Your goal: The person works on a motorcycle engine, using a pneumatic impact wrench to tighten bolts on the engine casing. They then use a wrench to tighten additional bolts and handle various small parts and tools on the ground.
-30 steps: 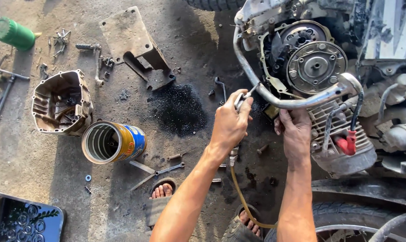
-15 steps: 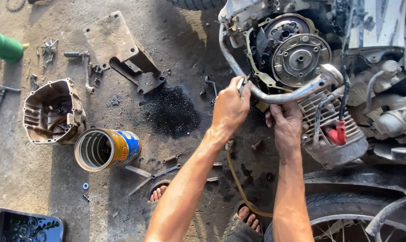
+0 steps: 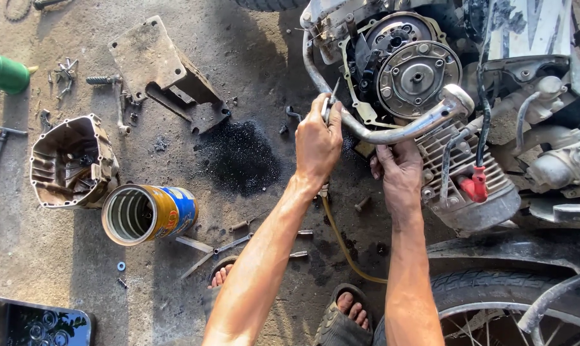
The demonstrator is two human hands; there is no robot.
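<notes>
Left hand [image 3: 317,142]: fingers curled tight round a slim metal tool [image 3: 331,101], its long axis running far and slightly right, tip at the engine [image 3: 410,64] gasket edge. Right hand [image 3: 400,176]: fingers hooked up under the curved chrome pipe [image 3: 392,133], pressed to the finned cylinder [image 3: 479,192]. Left hand is nearer the round clutch. Left, on oily concrete: ribbed tin can [image 3: 147,213], cast cover [image 3: 72,163].

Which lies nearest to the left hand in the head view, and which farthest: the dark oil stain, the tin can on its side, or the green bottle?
Measured from the left hand, which holds a thin tool by the exhaust pipe:
1. Dark oil stain, on the ground just left of the hand.
2. Tin can, on its side, lower left.
3. Green bottle, far upper-left edge.
</notes>
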